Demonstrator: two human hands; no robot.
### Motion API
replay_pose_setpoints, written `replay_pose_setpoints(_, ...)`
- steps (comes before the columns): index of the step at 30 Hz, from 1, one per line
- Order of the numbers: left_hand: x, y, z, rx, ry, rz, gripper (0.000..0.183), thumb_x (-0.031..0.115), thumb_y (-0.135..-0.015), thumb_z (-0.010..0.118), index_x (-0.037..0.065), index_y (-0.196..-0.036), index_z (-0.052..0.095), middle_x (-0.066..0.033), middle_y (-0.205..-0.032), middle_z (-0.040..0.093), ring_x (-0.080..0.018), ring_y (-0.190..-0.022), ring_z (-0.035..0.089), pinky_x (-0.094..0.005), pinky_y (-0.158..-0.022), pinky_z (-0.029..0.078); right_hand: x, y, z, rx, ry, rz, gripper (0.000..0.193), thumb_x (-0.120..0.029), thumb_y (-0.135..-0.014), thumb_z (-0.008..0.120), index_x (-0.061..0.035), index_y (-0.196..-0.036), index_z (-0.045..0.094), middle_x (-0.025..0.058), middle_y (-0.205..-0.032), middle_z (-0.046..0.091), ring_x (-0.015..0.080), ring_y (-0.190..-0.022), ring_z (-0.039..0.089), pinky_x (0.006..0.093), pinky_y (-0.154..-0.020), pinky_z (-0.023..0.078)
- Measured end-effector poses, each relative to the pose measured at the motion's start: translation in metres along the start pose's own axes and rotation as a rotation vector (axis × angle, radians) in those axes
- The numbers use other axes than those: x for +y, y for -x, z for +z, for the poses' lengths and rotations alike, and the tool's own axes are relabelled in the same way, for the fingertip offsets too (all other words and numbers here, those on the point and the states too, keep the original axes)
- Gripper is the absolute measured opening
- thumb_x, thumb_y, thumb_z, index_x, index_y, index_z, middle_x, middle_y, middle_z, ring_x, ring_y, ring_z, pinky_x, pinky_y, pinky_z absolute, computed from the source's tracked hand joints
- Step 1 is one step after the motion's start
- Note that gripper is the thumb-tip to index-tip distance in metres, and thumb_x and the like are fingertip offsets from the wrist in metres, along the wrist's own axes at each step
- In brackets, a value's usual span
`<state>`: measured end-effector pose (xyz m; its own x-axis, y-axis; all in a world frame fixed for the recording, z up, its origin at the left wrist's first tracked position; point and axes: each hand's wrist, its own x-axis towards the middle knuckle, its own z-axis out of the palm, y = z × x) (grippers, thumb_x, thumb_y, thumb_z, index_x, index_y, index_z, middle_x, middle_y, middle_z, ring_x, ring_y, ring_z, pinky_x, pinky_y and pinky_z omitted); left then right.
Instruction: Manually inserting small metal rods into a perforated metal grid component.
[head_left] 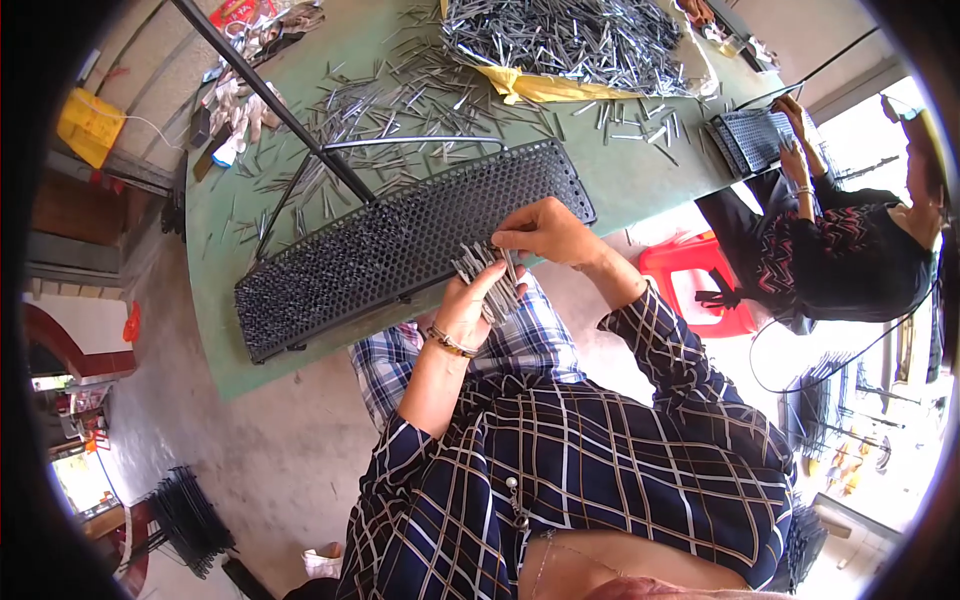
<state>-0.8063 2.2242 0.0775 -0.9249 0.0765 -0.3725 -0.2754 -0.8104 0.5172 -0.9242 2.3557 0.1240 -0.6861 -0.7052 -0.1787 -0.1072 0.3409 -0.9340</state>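
Note:
My left hand (464, 308) is closed around a bundle of thin grey metal strips (496, 302), which fan out past its thumb at the panel's near edge. Over the top of that bundle, my right hand (556, 236) has thumb and forefinger pinched together on a single strip; its fingers partly hide it. Beyond both hands lies a long black perforated panel (440, 215) with rows of round holes. Dark strip ends pack the holes at its left part, while the holes to the right look bare.
The panel rests on a green table (620, 180) strewn with loose strips (400, 110). A heap of strips (570, 40) lies on yellow sacking at the back. A dark rod (275, 100) slants over the panel. At right, another person (840, 250) handles a similar panel near a red stool (700, 285).

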Motion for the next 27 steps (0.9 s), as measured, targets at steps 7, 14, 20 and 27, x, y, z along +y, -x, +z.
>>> replay_pose_setpoints(7,-0.001,-0.002,0.001,0.0,-0.073,0.006,0.028,0.011,-0.087,0.057,0.006,-0.115,0.052,-0.0084,-0.108,0.06,-0.0183,-0.091,0.061,-0.0339,-0.076,0.054,0.001,0.001,-0.001,0.04,-0.048,0.072,0.025,-0.021,-0.078,0.068,0.002,-0.088,0.069,0.0057,-0.069,0.065,0.0083,-0.059,0.058,0.0222,-0.051,0.045)
replay_pose_setpoints(14,-0.001,-0.003,0.005,0.033,-0.064,0.043,0.023,0.008,-0.085,0.059,0.002,-0.107,0.055,-0.0087,-0.101,0.061,-0.02,-0.083,0.063,-0.0355,-0.071,0.056,0.005,0.0,0.0,0.034,-0.113,0.056,0.024,-0.021,-0.081,0.068,0.0018,-0.088,0.068,0.0022,-0.066,0.062,0.0062,-0.058,0.055,0.0206,-0.05,0.043)
replay_pose_setpoints(20,-0.004,-0.004,0.006,0.081,-0.031,0.042,0.017,0.008,-0.084,0.06,0.001,-0.099,0.056,-0.0085,-0.093,0.06,-0.0219,-0.083,0.063,-0.0367,-0.069,0.057,0.011,0.0,-0.004,0.008,-0.096,0.015,0.026,-0.021,-0.083,0.066,0.0019,-0.094,0.066,0.0059,-0.075,0.065,0.007,-0.064,0.057,0.0217,-0.054,0.047)
replay_pose_setpoints(27,-0.003,0.0,0.004,0.066,-0.019,-0.054,0.012,0.009,-0.085,0.061,0.002,-0.094,0.058,-0.0083,-0.089,0.06,-0.023,-0.084,0.063,-0.0364,-0.069,0.056,0.005,-0.028,-0.049,0.413,0.024,-0.277,0.03,-0.023,-0.084,0.064,0.0029,-0.099,0.064,0.0071,-0.082,0.065,0.0094,-0.072,0.057,0.0242,-0.064,0.047)
